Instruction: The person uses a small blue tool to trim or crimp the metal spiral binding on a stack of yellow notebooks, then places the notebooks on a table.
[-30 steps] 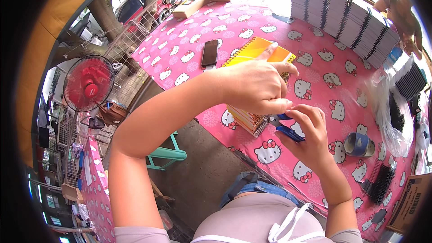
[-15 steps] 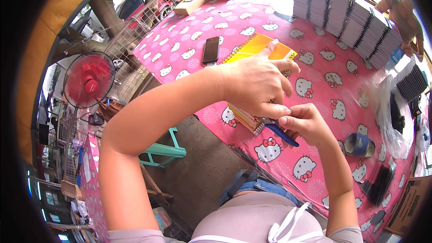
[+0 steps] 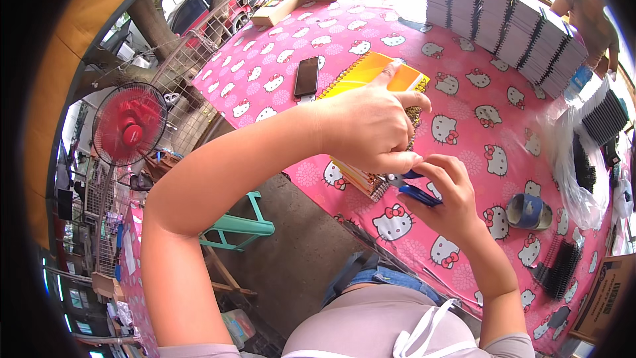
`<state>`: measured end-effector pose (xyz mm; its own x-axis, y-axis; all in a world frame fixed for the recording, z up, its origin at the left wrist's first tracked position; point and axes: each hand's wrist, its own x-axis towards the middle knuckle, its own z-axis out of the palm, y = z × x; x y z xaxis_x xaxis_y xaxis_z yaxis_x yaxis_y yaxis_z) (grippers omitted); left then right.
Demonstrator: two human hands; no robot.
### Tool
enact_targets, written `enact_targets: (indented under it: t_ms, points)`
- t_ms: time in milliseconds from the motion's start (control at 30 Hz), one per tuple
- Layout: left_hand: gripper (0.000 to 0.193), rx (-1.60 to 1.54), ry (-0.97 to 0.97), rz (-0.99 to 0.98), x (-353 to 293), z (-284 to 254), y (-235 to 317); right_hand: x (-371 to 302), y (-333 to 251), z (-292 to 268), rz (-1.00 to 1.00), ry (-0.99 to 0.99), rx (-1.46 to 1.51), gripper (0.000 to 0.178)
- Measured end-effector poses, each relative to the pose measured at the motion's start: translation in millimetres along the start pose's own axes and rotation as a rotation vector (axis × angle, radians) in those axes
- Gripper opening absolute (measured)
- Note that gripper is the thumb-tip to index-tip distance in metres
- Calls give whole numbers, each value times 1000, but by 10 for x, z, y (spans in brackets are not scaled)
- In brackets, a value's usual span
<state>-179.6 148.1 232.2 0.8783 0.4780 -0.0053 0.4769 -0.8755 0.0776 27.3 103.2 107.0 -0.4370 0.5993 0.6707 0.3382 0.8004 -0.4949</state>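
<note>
A yellow-and-orange spiral notebook (image 3: 363, 74) lies on the pink table, apparently on top of another wire-bound book. My left hand (image 3: 371, 119) reaches across it, index finger stretched along the cover and the other fingers bent over the coil edge, holding it down. Blue-handled pliers (image 3: 422, 195) are in my right hand (image 3: 450, 202), their jaws spread slightly at the near corner of the coil. The left thumb almost meets the right fingertips there. What the jaws touch is partly hidden by my hands.
A black phone (image 3: 307, 77) lies left of the notebook. Tall stacks of wire-bound books (image 3: 497, 23) stand at the far right. Nearer are a plastic bag (image 3: 586, 189), a blue tape-like roll (image 3: 530, 212) and black binding coils (image 3: 563, 270). A red fan (image 3: 130, 122) is at left.
The right hand has turned a little, with its fingers lifted and the plier handles spread further apart. My left hand stays on the notebook; the view has shifted slightly.
</note>
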Motion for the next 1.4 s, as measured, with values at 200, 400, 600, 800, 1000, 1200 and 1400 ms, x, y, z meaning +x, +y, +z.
enact_targets:
  t_ms: [200, 400, 600, 800, 1000, 1200, 1400]
  points:
    - [41, -2, -35, 19, 42, 5, -13, 34, 0, 77, 59, -45, 133, 45]
    - [40, 63, -47, 35, 90, -6, 19, 157, 197, -71, 856, -506, 1027, 35]
    - [40, 88, -130, 7, 67, -35, 10, -69, 67, 4, 7, -45, -16, 48]
    - [37, 104, -107, 21, 75, -32, 13, -23, 81, 100, 228, -148, 345, 38]
    - [25, 208, -215, 11, 82, -136, 82, 64, 149, 37, 835, -478, 966, 37]
    - [30, 554, -291, 130, 123, -189, 445, -201, 113, -7, 121, -128, 72, 53]
    - [28, 662, -562, 45, 63, -63, 466, -121, 42, 105, -36, 48, -78, 52]
